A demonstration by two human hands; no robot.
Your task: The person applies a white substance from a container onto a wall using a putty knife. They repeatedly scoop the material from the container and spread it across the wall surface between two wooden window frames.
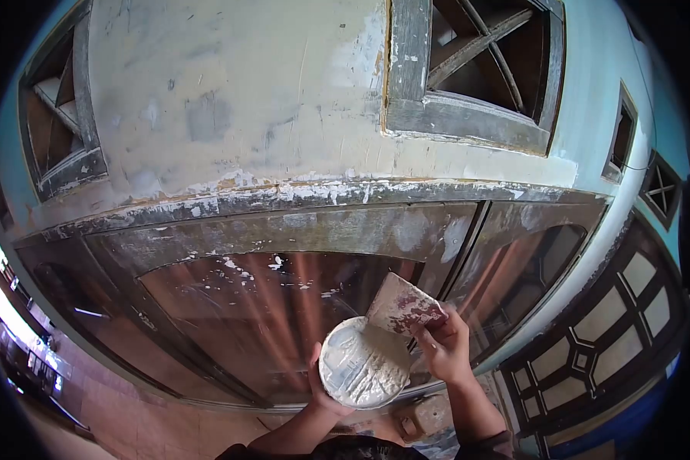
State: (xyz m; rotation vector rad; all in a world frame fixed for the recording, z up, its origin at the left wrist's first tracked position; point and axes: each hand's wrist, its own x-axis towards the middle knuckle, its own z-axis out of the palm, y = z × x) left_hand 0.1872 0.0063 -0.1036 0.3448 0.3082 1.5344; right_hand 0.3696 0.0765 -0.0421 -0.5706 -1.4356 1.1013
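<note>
My left hand (323,387) is wrapped round the side and underside of a round bowl (343,328), which is tipped so that its inside faces me. Thick off-white filler paste (372,377) lies in it, ridged and smeared over the bottom. In my right hand (443,345) a flat, square-edged filling blade (403,302) is pinched between thumb and fingers. Its face is smeared with pale paste over a dark red surface. The blade's lower edge overlaps the bowl's upper right rim in this view.
Ahead is a wall (245,100) patched with filler, above a paint-splashed wooden beam (284,193). Glazed panels (230,314) with reddish curtains behind stand below it. A crossed-bar window frame (475,123) is upper right, a panelled door (598,345) at right, and a tiled floor (130,414) lower left.
</note>
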